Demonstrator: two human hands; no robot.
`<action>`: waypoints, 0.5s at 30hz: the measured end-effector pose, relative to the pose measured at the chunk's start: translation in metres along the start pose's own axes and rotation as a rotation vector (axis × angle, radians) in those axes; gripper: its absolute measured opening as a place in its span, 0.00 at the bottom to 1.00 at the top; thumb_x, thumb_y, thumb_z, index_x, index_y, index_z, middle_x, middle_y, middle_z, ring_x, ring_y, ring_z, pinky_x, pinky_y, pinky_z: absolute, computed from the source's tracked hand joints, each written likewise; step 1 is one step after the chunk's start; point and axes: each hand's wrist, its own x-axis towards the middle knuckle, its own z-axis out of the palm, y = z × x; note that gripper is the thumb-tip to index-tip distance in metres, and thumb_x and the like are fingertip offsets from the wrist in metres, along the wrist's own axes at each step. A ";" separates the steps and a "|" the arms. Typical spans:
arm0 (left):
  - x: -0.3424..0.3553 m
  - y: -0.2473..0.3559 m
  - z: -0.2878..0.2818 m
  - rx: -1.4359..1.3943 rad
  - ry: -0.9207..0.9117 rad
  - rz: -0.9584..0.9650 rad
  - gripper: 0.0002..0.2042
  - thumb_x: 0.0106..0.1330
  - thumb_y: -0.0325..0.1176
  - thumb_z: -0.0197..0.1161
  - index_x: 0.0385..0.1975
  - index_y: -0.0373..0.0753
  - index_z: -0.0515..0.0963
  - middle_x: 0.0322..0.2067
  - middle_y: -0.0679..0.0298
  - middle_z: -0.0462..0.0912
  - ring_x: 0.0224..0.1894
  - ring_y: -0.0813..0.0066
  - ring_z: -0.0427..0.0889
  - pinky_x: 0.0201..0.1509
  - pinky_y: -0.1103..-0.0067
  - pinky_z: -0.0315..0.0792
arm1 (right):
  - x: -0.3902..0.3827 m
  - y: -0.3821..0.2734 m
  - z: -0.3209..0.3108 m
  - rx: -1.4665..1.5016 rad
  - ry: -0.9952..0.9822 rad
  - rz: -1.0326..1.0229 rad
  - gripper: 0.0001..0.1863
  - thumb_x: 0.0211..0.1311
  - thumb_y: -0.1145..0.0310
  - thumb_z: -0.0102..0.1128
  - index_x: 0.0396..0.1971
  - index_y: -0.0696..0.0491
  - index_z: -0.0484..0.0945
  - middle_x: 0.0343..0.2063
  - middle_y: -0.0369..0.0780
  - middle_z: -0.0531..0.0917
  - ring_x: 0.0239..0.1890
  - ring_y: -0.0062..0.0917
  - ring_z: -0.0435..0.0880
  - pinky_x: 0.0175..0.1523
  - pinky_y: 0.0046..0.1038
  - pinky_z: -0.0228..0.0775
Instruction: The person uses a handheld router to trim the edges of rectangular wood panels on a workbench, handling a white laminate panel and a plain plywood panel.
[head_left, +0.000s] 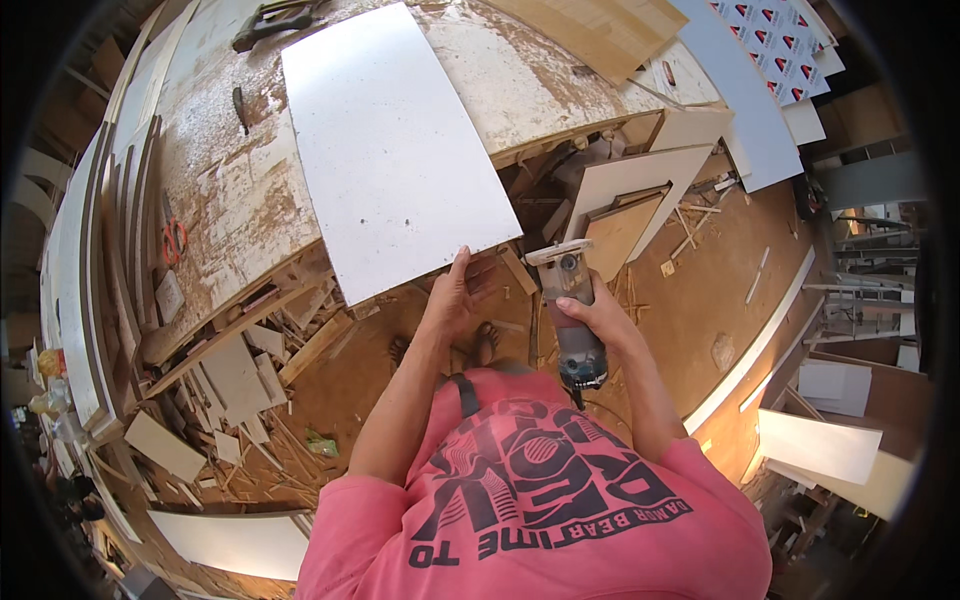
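One white laminated panel (395, 140), lying flat on the dusty workbench (235, 195), its near edge overhanging toward the person. Left hand (452, 298): fingers spread, pressed against that near edge, steadying it. Right hand (592, 312): closed around the body of a hand-held trimmer router (570, 310), held upright just right of the panel's near corner, base not yet on the edge. Step judged: lining up for edge trimming. Next move calls for seating the base flush against the edge. Offcuts (240, 390) litter the floor below the panel.
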 end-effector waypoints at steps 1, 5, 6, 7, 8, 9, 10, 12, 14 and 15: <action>0.002 0.000 0.000 0.168 -0.044 -0.087 0.25 0.71 0.49 0.54 0.58 0.34 0.67 0.52 0.56 0.77 0.54 0.62 0.77 0.58 0.69 0.71 | 0.002 0.002 -0.002 -0.001 -0.003 0.009 0.51 0.46 0.49 0.71 0.64 0.60 0.56 0.54 0.48 0.73 0.57 0.32 0.73 0.62 0.32 0.63; -0.035 0.038 0.006 0.724 -0.131 -0.143 0.19 0.72 0.45 0.52 0.47 0.32 0.73 0.41 0.54 0.82 0.41 0.68 0.83 0.46 0.74 0.77 | 0.007 0.007 -0.007 -0.003 -0.028 0.044 0.51 0.46 0.49 0.71 0.64 0.61 0.56 0.54 0.48 0.73 0.57 0.31 0.73 0.63 0.32 0.63; -0.048 0.050 0.001 0.769 -0.090 -0.067 0.18 0.72 0.44 0.52 0.45 0.32 0.75 0.37 0.56 0.83 0.38 0.70 0.83 0.43 0.76 0.78 | 0.007 0.004 -0.005 -0.008 -0.046 0.049 0.51 0.46 0.48 0.71 0.64 0.61 0.57 0.54 0.48 0.73 0.57 0.31 0.73 0.63 0.32 0.63; -0.059 0.064 -0.005 0.695 0.038 0.067 0.15 0.72 0.40 0.53 0.41 0.33 0.77 0.31 0.60 0.83 0.33 0.74 0.83 0.38 0.80 0.77 | 0.007 -0.003 -0.001 -0.011 -0.047 0.044 0.51 0.46 0.48 0.71 0.64 0.61 0.57 0.54 0.48 0.74 0.57 0.31 0.73 0.63 0.32 0.63; -0.061 0.073 -0.021 0.705 0.199 0.285 0.13 0.71 0.39 0.55 0.39 0.33 0.77 0.29 0.62 0.82 0.31 0.78 0.81 0.36 0.81 0.76 | 0.009 -0.012 0.002 -0.015 -0.048 0.035 0.51 0.46 0.48 0.71 0.64 0.61 0.57 0.54 0.48 0.74 0.57 0.31 0.73 0.62 0.32 0.63; -0.062 0.085 -0.039 0.761 0.354 0.465 0.12 0.71 0.38 0.55 0.38 0.34 0.78 0.25 0.65 0.81 0.29 0.80 0.79 0.36 0.82 0.75 | 0.012 -0.017 0.005 -0.021 -0.052 0.025 0.51 0.46 0.47 0.71 0.64 0.61 0.57 0.53 0.48 0.74 0.56 0.31 0.73 0.62 0.32 0.64; -0.061 0.096 -0.063 0.767 0.421 0.608 0.10 0.70 0.35 0.57 0.40 0.33 0.77 0.27 0.66 0.79 0.30 0.81 0.76 0.36 0.82 0.72 | 0.017 -0.014 0.005 -0.072 -0.038 0.004 0.51 0.47 0.47 0.71 0.64 0.61 0.57 0.53 0.48 0.75 0.54 0.32 0.76 0.60 0.32 0.66; -0.062 0.114 -0.080 1.022 0.671 0.743 0.14 0.70 0.37 0.56 0.47 0.32 0.75 0.36 0.60 0.80 0.38 0.74 0.78 0.44 0.77 0.73 | 0.028 -0.007 0.005 -0.179 -0.012 -0.042 0.49 0.48 0.47 0.70 0.64 0.60 0.58 0.52 0.48 0.76 0.49 0.32 0.80 0.56 0.33 0.70; -0.056 0.121 -0.094 1.071 0.705 0.570 0.19 0.70 0.40 0.56 0.52 0.31 0.72 0.42 0.55 0.79 0.43 0.70 0.78 0.49 0.74 0.71 | 0.028 -0.021 0.007 -0.133 -0.030 -0.012 0.51 0.46 0.45 0.70 0.64 0.59 0.58 0.51 0.48 0.76 0.53 0.32 0.77 0.60 0.33 0.66; -0.051 0.122 -0.100 1.091 0.721 0.483 0.21 0.70 0.41 0.55 0.55 0.31 0.70 0.45 0.53 0.79 0.46 0.68 0.78 0.52 0.72 0.71 | 0.028 -0.027 0.008 -0.111 -0.040 0.002 0.52 0.45 0.44 0.70 0.65 0.59 0.58 0.51 0.48 0.76 0.55 0.32 0.75 0.62 0.33 0.64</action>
